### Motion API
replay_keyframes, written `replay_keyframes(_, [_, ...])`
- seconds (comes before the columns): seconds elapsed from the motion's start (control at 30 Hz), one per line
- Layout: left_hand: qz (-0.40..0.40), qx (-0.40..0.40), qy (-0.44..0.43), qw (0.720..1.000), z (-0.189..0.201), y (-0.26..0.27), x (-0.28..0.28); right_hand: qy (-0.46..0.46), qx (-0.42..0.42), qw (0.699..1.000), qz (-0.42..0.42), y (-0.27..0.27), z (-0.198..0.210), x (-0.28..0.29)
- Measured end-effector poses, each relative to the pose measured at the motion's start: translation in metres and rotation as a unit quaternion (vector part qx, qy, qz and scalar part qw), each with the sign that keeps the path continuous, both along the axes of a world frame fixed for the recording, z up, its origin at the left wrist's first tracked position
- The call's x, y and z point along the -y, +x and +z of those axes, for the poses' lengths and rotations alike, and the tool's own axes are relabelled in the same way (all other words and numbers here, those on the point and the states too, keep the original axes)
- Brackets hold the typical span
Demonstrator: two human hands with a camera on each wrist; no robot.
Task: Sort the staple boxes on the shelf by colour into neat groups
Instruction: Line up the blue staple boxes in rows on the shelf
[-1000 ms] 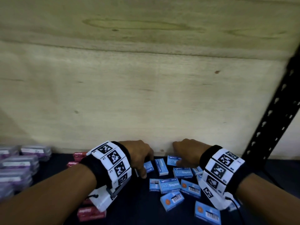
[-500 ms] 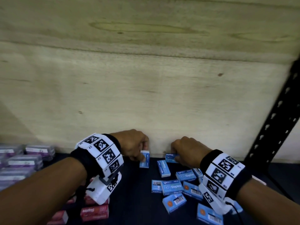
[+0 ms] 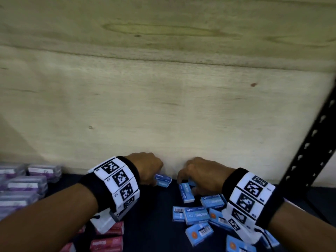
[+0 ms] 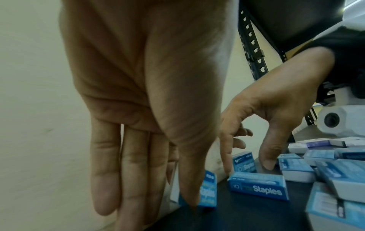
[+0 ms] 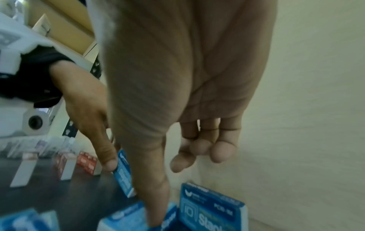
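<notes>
Staple boxes are what's getting sorted, and right now it's the blue ones. The left hand [image 3: 147, 168] pinches a blue staple box [image 3: 163, 180] between thumb and fingers, standing it on edge at the back of the shelf [image 3: 154, 215], right up by the plywood back panel [image 3: 163, 106]. Just to the right of that grip, the right hand [image 3: 201, 174] has its thumb and forefinger down on either side of a second blue box [image 4: 244, 162] that stands on edge against the same panel; looks like a narrow pinch closing on it, though I can't tell how firm it is.

Nearer than the right hand, a loose heap of blue boxes [image 3: 195, 215] lies at all angles. Nearer than the left wrist sit the red boxes [image 3: 107, 242], and further out to its left are the purple boxes [image 3: 23, 184].

My read: step in hand is starting a tidy blue row along the back. Next move probably calls for sliding the two upright boxes together, flush, then feeding in the heap one by one.
</notes>
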State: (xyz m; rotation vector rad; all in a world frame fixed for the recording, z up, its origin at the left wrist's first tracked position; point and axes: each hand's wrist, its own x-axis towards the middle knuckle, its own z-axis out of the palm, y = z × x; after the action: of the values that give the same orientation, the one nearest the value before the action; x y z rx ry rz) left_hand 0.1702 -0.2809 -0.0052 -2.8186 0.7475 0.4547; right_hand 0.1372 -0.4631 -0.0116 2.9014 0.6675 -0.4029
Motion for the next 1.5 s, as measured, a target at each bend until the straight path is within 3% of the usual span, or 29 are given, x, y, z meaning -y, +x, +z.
replay_keyframes(0.23, [-0.008,0.009,-0.004,1.000,-0.001,0.004,0.005,-0.084,-0.013,0.996,0.008,0.005,-0.006,-0.005])
replay_keyframes(0.5, [-0.016,0.012,0.033,0.999,-0.001,-0.004,0.009,-0.084,-0.002,0.996,0.022,0.002,-0.006,-0.002])
replay_keyframes(0.67, [-0.037,0.055,0.022,0.998,0.017,-0.018,0.008,-0.059,0.013,0.998,0.011,-0.002,-0.001,0.003])
replay_keyframes(0.87, [-0.071,-0.072,-0.046,0.994,0.008,-0.044,0.027,-0.027,0.038,0.999,0.004,-0.008,-0.001,0.012])
replay_keyframes(1.2, [-0.108,-0.076,-0.086,0.987,-0.002,-0.057,0.041,0.048,0.035,0.997,-0.041,-0.017,0.001,0.033])
replay_keyframes(1.5, [-0.078,-0.107,-0.140,0.981,-0.007,-0.052,0.032,0.140,-0.009,0.989,-0.057,-0.018,-0.002,0.034])
